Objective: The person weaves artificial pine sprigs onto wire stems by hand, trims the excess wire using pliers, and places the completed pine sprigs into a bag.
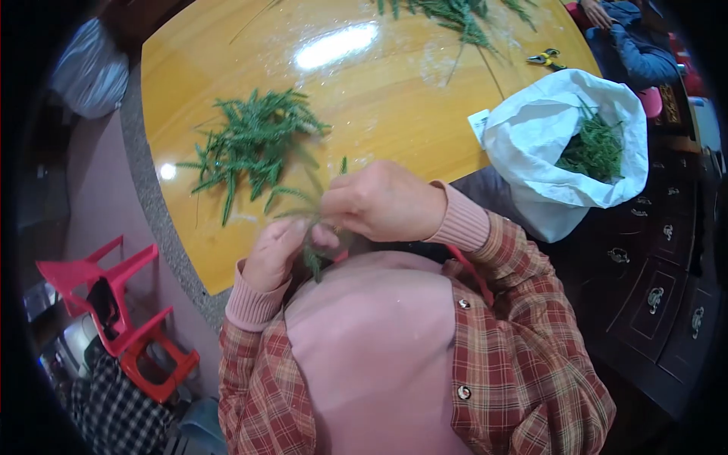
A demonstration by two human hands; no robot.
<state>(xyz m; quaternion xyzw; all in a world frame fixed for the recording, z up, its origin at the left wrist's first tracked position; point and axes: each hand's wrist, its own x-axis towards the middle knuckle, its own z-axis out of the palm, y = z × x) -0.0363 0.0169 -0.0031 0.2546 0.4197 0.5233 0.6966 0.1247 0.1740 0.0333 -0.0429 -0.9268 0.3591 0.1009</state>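
Note:
Green artificial-looking sprigs (296, 195) are held between my two hands, just past the table's near edge. My left hand (274, 246) is closed on their lower part, with a green tip hanging below its fingers. Close beside it on the right, my right hand (371, 201) is pinched at the same sprigs; what exactly its fingertips hold is blurred. A pile of green sprigs (258, 136) lies on the yellow table (364, 106), beyond my left hand.
A white sack (531, 144) with green pieces (595, 152) inside stands at the right. Yellow-black pliers (546, 58) and more sprigs (455, 15) lie at the far side. Another person's arm (644, 57) is at the upper right. Pink and red stools (140, 334) stand at the left.

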